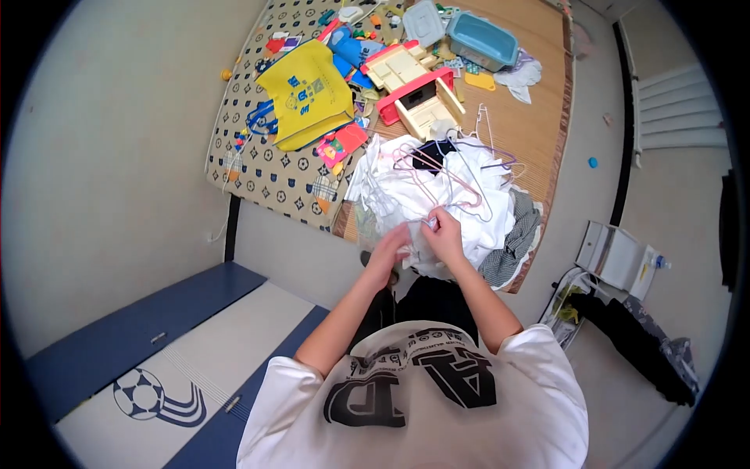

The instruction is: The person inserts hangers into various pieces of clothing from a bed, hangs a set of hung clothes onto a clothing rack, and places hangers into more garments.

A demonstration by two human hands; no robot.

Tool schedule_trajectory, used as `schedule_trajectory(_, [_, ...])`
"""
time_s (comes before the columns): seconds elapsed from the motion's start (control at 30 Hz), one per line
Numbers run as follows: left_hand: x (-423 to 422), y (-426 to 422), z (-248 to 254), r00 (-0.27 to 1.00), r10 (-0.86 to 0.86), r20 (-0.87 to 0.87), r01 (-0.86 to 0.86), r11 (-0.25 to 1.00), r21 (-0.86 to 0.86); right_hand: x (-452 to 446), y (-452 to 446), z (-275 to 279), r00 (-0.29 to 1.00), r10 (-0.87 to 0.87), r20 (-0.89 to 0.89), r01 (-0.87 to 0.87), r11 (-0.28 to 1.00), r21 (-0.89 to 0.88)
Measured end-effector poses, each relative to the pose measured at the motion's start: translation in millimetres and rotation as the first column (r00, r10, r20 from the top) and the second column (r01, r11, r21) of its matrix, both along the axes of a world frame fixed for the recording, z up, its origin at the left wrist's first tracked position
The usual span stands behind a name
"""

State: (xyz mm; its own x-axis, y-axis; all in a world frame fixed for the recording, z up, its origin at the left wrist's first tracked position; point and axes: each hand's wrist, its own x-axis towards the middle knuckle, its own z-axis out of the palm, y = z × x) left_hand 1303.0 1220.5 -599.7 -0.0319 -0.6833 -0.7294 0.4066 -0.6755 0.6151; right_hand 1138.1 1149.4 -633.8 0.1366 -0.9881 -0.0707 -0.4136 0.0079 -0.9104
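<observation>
In front of my body, a heap of white clothes lies near the edge of the mat. My right hand pinches a bit of white garment at the near side of the heap. Close by on its left, my left hand is at the same cloth, its fingers blurred, so their grip is unclear. Several thin hangers, some pink and some grey or purple, lie tangled on top of the heap. A dark garment shows among them, and a grey checked garment hangs at the right.
Beyond the heap are a toy house in cream and red, a yellow bag, a blue bin and scattered small toys. Blue and white panels are at lower left. A white box and dark clothing are at right.
</observation>
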Motion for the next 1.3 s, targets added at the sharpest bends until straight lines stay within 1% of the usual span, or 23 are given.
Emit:
schedule_trajectory(0.13, [2,-64,14,1.0,0.026,0.007,-0.026,0.997,-0.076,22,-24,49,0.994,-0.046,0.103,0.046,0.999,0.003])
schedule_trajectory(0.17, [1,-78,16,0.997,0.08,-0.024,-0.081,0.994,-0.075,28,-29,49,0.994,-0.045,0.103,0.048,0.998,-0.028])
schedule_trajectory(0.23, [10,-97,3,0.984,0.099,-0.15,-0.111,0.991,-0.073,43,-39,46,0.994,-0.043,0.096,0.052,0.994,-0.093])
schedule_trajectory(0.37, [50,-132,-33,0.92,0.2,-0.336,-0.228,0.973,-0.045,82,-56,61,0.994,-0.097,0.052,0.101,0.99,-0.097])
schedule_trajectory(0.43, [78,-148,-34,0.964,0.179,-0.197,-0.185,0.983,-0.011,104,-63,59,0.992,-0.126,-0.004,0.124,0.984,-0.129])
schedule_trajectory(0.47, [93,-154,-35,0.977,0.17,-0.127,-0.17,0.985,0.008,113,-68,57,0.989,-0.141,-0.034,0.138,0.987,-0.081])
schedule_trajectory(0.5, [104,-160,-8,0.99,0.082,0.118,-0.079,0.996,-0.028,124,-74,56,0.985,-0.158,-0.063,0.156,0.987,-0.031])
schedule_trajectory(0.53, [122,-164,-9,0.978,0.058,0.198,-0.049,0.998,-0.049,134,-80,55,0.98,-0.179,-0.093,0.181,0.983,0.019])
schedule_trajectory(0.6, [158,-174,-13,0.936,0.013,0.351,0.019,0.996,-0.088,156,-93,51,0.98,-0.199,-0.027,0.199,0.98,0.008])
schedule_trajectory(0.63, [177,-177,-22,0.933,-0.025,0.36,0.063,0.993,-0.095,167,-100,49,0.978,-0.208,0.008,0.208,0.978,0.001])
schedule_trajectory(0.7, [210,-183,-45,0.922,-0.091,0.377,0.143,0.984,-0.11,185,-112,38,0.993,-0.117,-0.034,0.112,0.985,-0.133])
schedule_trajectory(0.73, [216,-186,-43,0.955,-0.018,0.296,0.075,0.981,-0.181,190,-113,28,0.996,-0.071,-0.058,0.058,0.98,-0.192])
schedule_trajectory(0.77, [220,-190,-42,0.976,0.052,0.21,0.002,0.969,-0.246,192,-113,19,0.995,0.008,-0.103,-0.014,0.998,-0.055])
schedule_trajectory(0.8, [225,-196,-43,0.986,0.118,0.118,-0.077,0.95,-0.304,193,-110,13,0.99,0.03,-0.139,-0.04,0.997,-0.069])
schedule_trajectory(0.87, [229,-205,-46,0.989,0.145,0.005,-0.138,0.952,-0.272,190,-100,3,0.975,0.078,-0.21,-0.099,0.99,-0.096])
schedule_trajectory(0.93, [224,-213,-37,0.972,0.202,-0.119,-0.228,0.937,-0.266,179,-80,-4,0.953,0.048,-0.3,-0.056,0.998,-0.018])
schedule_trajectory(0.97, [219,-219,-37,0.97,0.22,-0.102,-0.242,0.908,-0.343,172,-68,-7,0.939,0.036,-0.341,-0.031,0.999,0.019])
schedule_trajectory(1.0, [219,-223,-34,0.97,0.213,-0.117,-0.24,0.908,-0.344,165,-57,-8,0.884,-0.03,-0.467,0.042,0.999,0.014])
schedule_trajectory(1.07, [214,-229,-25,0.969,0.195,-0.15,-0.236,0.909,-0.345,144,-38,-11,0.707,-0.149,-0.692,0.184,0.983,-0.024])
schedule_trajectory(1.13, [211,-233,-21,0.955,0.201,-0.22,-0.269,0.896,-0.353,115,-23,-21,0.571,-0.33,-0.751,0.361,0.923,-0.131])
schedule_trajectory(1.17, [209,-235,-20,0.946,0.202,-0.255,-0.285,0.891,-0.354,101,-17,-24,0.48,-0.407,-0.777,0.46,0.871,-0.173])
schedule_trajectory(1.27, [210,-229,-13,0.961,0.144,-0.234,-0.214,0.927,-0.309,62,-13,-18,0.46,-0.441,-0.77,0.734,0.677,0.051])
schedule_trajectory(1.3, [207,-225,-8,0.975,0.088,-0.203,-0.151,0.936,-0.319,51,-18,-15,0.441,-0.343,-0.83,0.785,0.596,0.17])
